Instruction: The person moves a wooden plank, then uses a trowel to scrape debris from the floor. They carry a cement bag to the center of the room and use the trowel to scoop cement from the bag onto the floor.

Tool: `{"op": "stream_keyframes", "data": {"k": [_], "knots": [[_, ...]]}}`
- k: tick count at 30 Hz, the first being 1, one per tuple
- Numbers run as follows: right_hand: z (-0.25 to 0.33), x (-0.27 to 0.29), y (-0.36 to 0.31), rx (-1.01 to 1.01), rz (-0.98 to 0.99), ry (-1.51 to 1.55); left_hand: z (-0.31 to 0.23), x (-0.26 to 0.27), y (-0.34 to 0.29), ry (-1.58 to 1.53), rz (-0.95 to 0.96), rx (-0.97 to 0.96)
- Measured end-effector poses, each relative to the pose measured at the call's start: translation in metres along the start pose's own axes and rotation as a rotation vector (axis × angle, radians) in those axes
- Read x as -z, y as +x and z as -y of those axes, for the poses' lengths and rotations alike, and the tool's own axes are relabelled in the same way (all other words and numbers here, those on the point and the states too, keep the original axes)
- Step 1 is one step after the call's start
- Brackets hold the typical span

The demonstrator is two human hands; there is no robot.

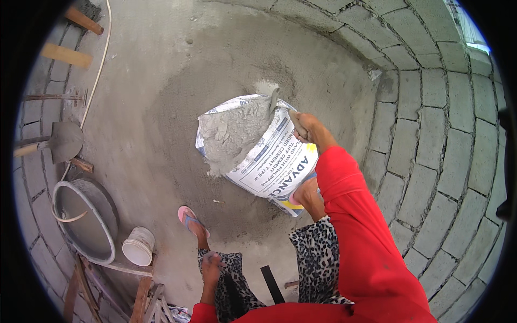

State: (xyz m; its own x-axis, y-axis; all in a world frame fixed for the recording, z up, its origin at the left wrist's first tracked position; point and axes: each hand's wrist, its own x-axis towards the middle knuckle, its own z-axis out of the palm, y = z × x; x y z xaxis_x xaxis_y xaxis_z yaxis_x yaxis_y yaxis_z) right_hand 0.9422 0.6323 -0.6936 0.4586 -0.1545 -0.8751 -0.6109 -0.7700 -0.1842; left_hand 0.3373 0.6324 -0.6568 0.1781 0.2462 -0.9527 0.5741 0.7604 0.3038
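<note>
My right hand (309,128) is closed around the handle of a grey, cement-caked hand tool that looks like a trowel (295,121), at the right edge of a torn cement bag (280,156). The white printed bag lies tilted on the floor, its upper left side split wide. Grey cement powder (234,132) shows in the opening and spills over the lower left edge. My right foot in a flip-flop is against the bag's lower right end. My left hand (212,262) rests by my left knee, fingers curled, with nothing visible in them.
Grey powder (183,134) covers the floor around the bag. At left are a round tub (112,215) of greyish water with a hose, a white bucket (139,246), a shovel (65,142) and wooden pieces (141,299). A concrete block wall (425,161) rises on the right.
</note>
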Motion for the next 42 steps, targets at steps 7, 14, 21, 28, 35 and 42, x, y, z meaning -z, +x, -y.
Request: {"op": "stream_keyframes", "data": {"k": [7, 14, 21, 28, 35, 42], "knots": [[0.035, 0.022, -0.041, 0.179, -0.075, -0.549, -0.004, 0.002, 0.004, 0.053, -0.010, -0.053], [0.033, -0.016, -0.037, 0.396, -0.221, -0.891, 0.019, 0.014, 0.013, 0.062, -0.052, 0.011], [0.094, 0.009, -0.014, 0.232, -0.069, -1.080, 0.011, 0.001, 0.002, 0.038, -0.051, 0.003], [0.083, -0.005, -0.004, 0.226, -0.029, -0.844, 0.000, -0.012, 0.011, 0.113, 0.025, 0.056], [0.101, 0.048, -0.004, 0.251, 0.032, -0.827, 0.011, 0.005, 0.009, 0.060, -0.008, -0.001], [0.039, 0.075, -0.107, 0.313, -0.145, -0.524, 0.027, 0.035, 0.001, 0.090, -0.004, -0.037]]}}
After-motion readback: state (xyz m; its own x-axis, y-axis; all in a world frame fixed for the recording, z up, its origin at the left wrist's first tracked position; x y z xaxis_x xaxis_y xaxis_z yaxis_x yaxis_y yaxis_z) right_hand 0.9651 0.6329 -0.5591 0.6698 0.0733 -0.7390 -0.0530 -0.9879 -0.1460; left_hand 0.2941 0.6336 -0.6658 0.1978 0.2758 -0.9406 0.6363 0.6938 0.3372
